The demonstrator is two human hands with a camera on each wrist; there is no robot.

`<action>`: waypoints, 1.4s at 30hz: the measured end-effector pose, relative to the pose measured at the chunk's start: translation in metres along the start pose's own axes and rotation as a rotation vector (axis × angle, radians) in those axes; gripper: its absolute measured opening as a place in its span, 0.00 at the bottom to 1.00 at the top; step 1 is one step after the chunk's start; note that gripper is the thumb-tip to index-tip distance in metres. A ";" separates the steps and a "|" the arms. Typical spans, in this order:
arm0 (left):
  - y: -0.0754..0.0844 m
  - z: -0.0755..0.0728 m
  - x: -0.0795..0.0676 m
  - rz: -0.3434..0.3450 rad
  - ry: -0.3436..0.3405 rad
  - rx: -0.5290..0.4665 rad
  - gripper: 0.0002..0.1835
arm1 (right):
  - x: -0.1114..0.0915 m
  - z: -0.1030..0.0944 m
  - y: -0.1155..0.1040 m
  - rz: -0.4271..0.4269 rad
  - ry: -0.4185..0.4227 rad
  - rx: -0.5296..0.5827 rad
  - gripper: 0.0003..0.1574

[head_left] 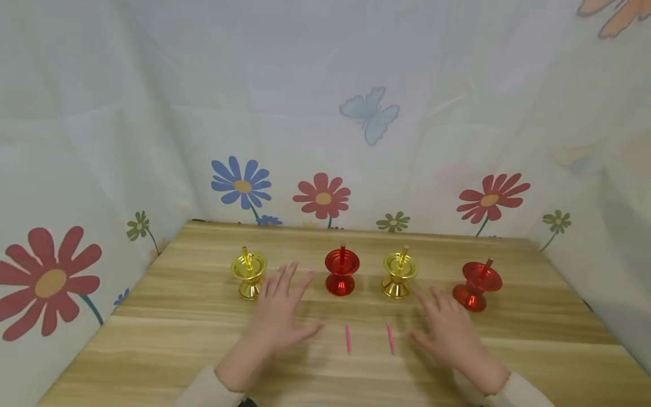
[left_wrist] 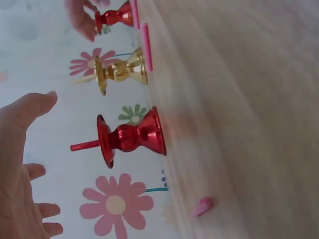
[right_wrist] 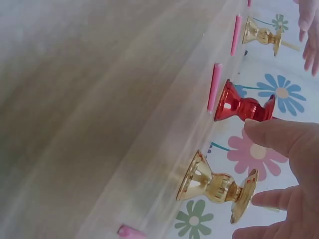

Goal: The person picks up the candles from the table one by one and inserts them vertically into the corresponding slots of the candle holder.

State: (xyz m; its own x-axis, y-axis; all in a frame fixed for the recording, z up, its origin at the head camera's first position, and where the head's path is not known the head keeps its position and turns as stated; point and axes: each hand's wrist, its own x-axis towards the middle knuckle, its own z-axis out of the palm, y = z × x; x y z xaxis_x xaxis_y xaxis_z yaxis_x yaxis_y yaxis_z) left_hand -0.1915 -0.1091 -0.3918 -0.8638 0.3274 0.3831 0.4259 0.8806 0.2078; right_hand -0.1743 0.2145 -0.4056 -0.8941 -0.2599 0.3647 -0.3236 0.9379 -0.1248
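My left hand hovers over the table with its fingers spread, holding nothing. Its fingertips overlap the base of the left gold candle holder in the head view. The right hand is likewise spread and bare, between the right gold holder and a red holder. Another red holder stands upright in the middle. Each has a dish with an upright post. Two thin pink sticks lie between the hands. Further pink sticks, hidden from the head camera, show in the wrist views.
The wood-grain table carries the four holders in a row toward its back edge. A pale cloth printed with flowers and butterflies hangs behind and along both sides.
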 end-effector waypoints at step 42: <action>-0.090 -0.013 0.011 -0.483 0.128 -0.333 0.55 | -0.017 -0.018 0.039 0.296 -0.257 0.086 0.19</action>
State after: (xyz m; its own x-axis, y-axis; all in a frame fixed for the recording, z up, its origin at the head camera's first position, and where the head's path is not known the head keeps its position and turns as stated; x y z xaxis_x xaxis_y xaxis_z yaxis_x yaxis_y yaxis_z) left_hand -0.2359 -0.1888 -0.3945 -0.9500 -0.1457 0.2762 0.0725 0.7576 0.6487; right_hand -0.1658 0.2595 -0.4007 -0.9973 -0.0407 0.0604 -0.0556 0.9610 -0.2707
